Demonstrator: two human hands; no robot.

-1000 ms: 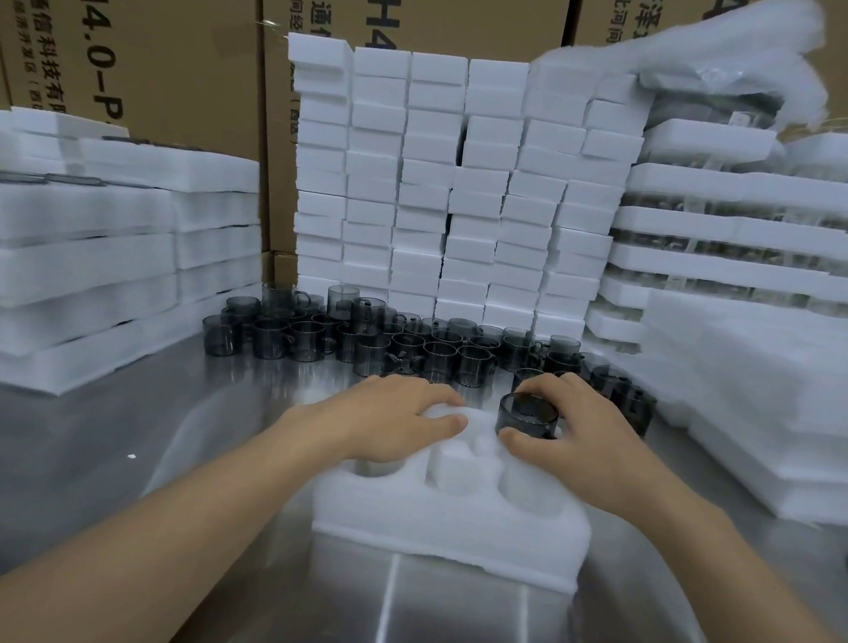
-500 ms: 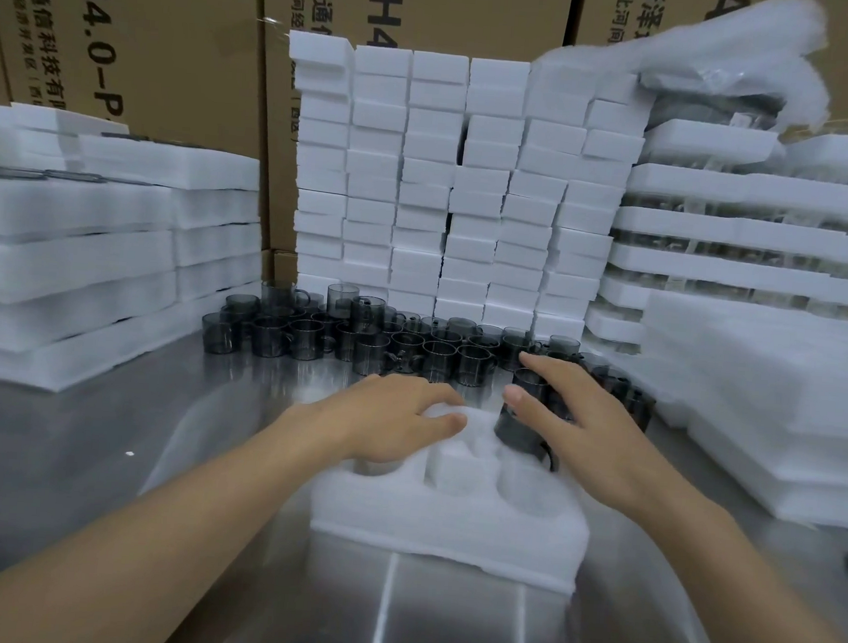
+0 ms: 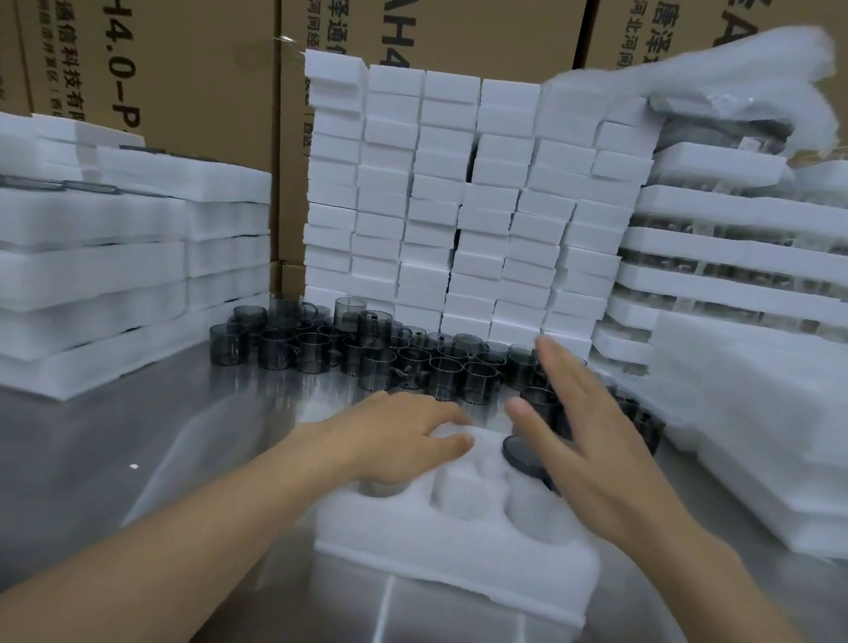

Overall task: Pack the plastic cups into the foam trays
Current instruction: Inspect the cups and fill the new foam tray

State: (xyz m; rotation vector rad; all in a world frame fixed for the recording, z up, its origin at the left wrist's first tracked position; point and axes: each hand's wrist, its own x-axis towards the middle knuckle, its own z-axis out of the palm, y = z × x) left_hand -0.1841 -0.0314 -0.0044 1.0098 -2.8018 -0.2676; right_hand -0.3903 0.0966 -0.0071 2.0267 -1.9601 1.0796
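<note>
Loose cups (image 3: 445, 378) sit at twelve o'clock, nearest my empty, spread right hand (image 3: 598, 449); my left hand (image 3: 398, 440) lies relaxed, pressing the foam tray (image 3: 446, 554).

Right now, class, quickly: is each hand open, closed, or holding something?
Left hand: open, resting on the foam tray.
Right hand: open, fingers straight, holding nothing, over a dark cup.

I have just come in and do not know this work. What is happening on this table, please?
A person is packing smoky plastic cups into a white foam tray on a metal table. The left hand rests on the tray's far left side. The right hand, fingers straight, hovers above a dark cup at the far right pocket, holding nothing. Many loose cups stand behind the tray, with foam stacks around.
</note>
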